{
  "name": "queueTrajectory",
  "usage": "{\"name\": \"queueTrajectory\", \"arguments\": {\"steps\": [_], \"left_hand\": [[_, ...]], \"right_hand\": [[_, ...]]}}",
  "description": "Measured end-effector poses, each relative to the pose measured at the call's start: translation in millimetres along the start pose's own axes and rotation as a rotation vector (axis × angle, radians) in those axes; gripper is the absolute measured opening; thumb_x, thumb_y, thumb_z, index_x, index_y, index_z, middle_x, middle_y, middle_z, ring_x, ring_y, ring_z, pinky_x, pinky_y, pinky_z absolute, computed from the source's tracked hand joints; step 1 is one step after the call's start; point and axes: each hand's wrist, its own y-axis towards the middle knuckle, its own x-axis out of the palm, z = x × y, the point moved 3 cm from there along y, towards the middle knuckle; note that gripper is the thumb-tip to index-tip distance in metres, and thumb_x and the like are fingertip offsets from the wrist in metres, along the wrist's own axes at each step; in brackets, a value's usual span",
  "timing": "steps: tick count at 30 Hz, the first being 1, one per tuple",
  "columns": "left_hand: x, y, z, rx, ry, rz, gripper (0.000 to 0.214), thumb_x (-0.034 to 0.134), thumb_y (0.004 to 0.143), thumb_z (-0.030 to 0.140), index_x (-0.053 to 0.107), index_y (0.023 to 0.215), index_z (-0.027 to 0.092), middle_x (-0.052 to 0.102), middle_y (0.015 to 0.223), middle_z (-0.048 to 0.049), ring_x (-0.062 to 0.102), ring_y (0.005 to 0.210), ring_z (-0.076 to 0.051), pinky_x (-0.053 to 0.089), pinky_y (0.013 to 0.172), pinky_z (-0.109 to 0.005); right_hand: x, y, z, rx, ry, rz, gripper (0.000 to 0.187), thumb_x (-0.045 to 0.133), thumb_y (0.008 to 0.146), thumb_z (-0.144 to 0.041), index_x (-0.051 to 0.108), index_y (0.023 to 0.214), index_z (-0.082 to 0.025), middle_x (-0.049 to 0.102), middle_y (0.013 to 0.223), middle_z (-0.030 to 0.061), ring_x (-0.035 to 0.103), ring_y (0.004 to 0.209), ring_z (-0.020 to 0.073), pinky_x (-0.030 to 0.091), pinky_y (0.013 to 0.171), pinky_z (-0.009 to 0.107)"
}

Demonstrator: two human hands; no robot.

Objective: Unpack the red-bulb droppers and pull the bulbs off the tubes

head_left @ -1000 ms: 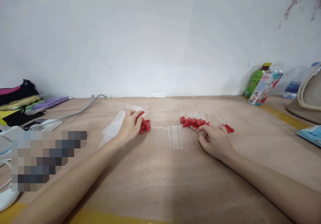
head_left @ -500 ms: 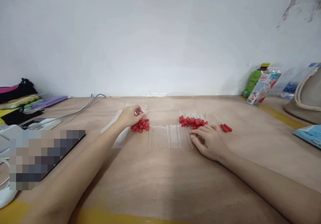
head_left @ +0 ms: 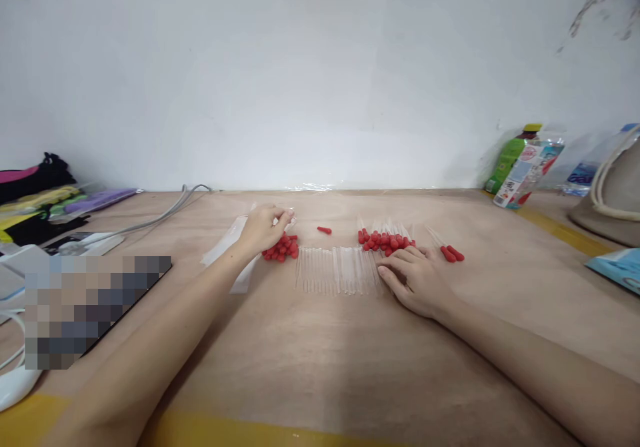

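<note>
My left hand (head_left: 263, 228) hovers over a heap of small red rubber caps (head_left: 281, 247), fingers curled and pinched at the edge of a clear plastic bag (head_left: 235, 241). One loose red cap (head_left: 324, 230) lies alone between the heaps. A row of clear glass tubes (head_left: 334, 270) lies side by side in the middle of the wooden table. My right hand (head_left: 415, 279) rests at the right end of that row, fingers stretched flat. Behind it lies a bunch of tubes with red caps fitted (head_left: 386, 241), and two more capped tubes (head_left: 451, 253) lie to the right.
Bottles (head_left: 523, 165) lean against the wall at the back right, next to a beige bag (head_left: 617, 193) and a blue packet (head_left: 617, 268). At the left are folded cloths (head_left: 35, 200), grey cables (head_left: 160, 215) and white devices (head_left: 15, 380). Yellow tape (head_left: 250, 430) marks the near table edge.
My left hand lifted off the cap heap toward the bag, and a single red cap now lies loose near the middle. My right hand slid left and flattened at the tube row's end.
</note>
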Motion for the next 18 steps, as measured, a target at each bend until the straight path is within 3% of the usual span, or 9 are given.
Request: {"name": "queueTrajectory", "arguments": {"steps": [4, 10, 13, 18], "left_hand": [[11.6, 8, 28, 0.063, -0.026, -0.056, 0.031, 0.045, 0.081, 0.038, 0.065, 0.073, 0.016, 0.06, 0.075, -0.0055, 0.055, 0.075, -0.019, 0.041, 0.072, -0.031], [58.9, 40, 76, 0.07, -0.133, -0.278, 0.017, 0.053, 0.075, 0.027, 0.065, 0.081, 0.017, 0.06, 0.1, -0.0064, 0.054, 0.097, -0.02, 0.039, 0.089, -0.03], [84.5, 52, 94, -0.034, -0.142, -0.351, 0.021, 0.052, 0.074, 0.029, 0.065, 0.083, 0.016, 0.063, 0.093, -0.0077, 0.058, 0.088, -0.019, 0.044, 0.08, -0.028], [111.4, 57, 110, -0.242, -0.133, -0.516, 0.021, 0.058, 0.065, 0.031, 0.066, 0.068, 0.012, 0.065, 0.067, -0.0096, 0.061, 0.066, -0.02, 0.046, 0.06, -0.027]], "right_hand": [[1, 0, 0, -0.015, 0.024, 0.007, 0.022, 0.042, 0.086, -0.029, 0.063, 0.087, -0.022, 0.066, 0.081, 0.0013, 0.054, 0.08, 0.017, 0.03, 0.084, 0.037], [3, 1, 2, -0.034, 0.056, 0.022, 0.022, 0.041, 0.087, -0.027, 0.063, 0.091, -0.023, 0.067, 0.083, 0.0006, 0.055, 0.08, 0.0163, 0.029, 0.088, 0.039], [3, 1, 4, -0.036, 0.061, 0.025, 0.022, 0.041, 0.087, -0.026, 0.063, 0.089, -0.022, 0.067, 0.083, 0.0005, 0.055, 0.08, 0.016, 0.029, 0.088, 0.038], [4, 3, 5, -0.028, 0.044, 0.025, 0.021, 0.042, 0.086, -0.025, 0.063, 0.087, -0.021, 0.067, 0.083, 0.0008, 0.054, 0.081, 0.0163, 0.028, 0.088, 0.038]]}}
